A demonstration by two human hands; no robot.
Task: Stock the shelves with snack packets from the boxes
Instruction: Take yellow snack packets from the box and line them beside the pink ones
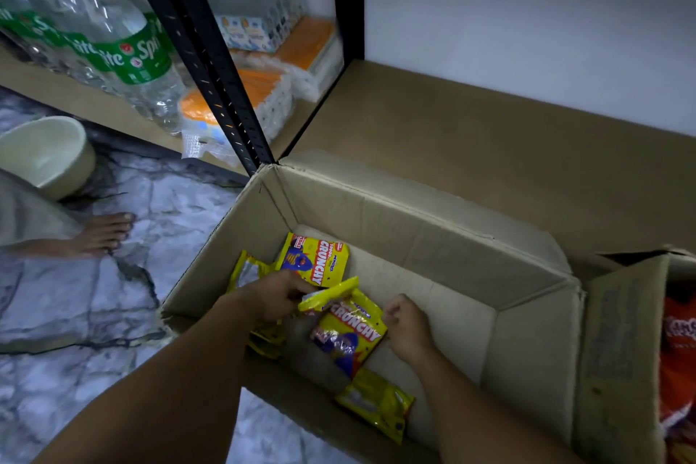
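Note:
An open cardboard box (422, 230) stands on the floor with several yellow "Crunchy" snack packets in it. My left hand (275, 294) is inside the box and pinches the edge of a yellow packet (329, 298). My right hand (408, 324) grips the right edge of another yellow packet (348, 335) lying face up. One more packet (314, 260) lies flat at the back of the box, and another (376, 403) rests against the near wall. The brown shelf board (489, 147) behind the box is bare.
A black shelf upright (211, 60) rises left of the box. Sprite bottles (113, 41) and orange-topped packs (263, 87) fill the left shelf. A second box (625, 350) with orange packets (678, 362) stands at right. A cream bowl (49, 154) and another person's bare foot (101, 234) are on the marble floor.

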